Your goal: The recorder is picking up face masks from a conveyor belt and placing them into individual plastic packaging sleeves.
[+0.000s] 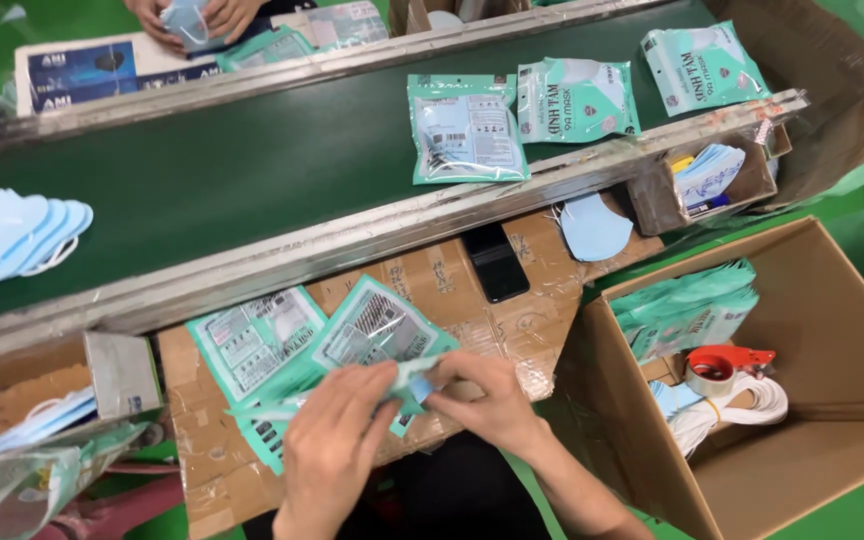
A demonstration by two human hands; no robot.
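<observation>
My left hand (337, 440) and my right hand (487, 400) meet over the cardboard worktop (472, 300), both pinching one teal mask pouch (414, 378) with a light blue mask edge showing at its mouth. Under and behind the hands lie more teal pouches (257, 340), fanned out with their printed backs up. A loose light blue mask (592, 228) rests at the worktop's far right, beside a black phone (497, 262).
A dark green conveyor belt (232, 165) carries packed pouches (467, 128) and a stack of blue masks (12, 235). Another person's hands (197, 18) work across the belt. An open cardboard box (832, 400) at right holds pouches, a red tape dispenser (720, 365) and white cord.
</observation>
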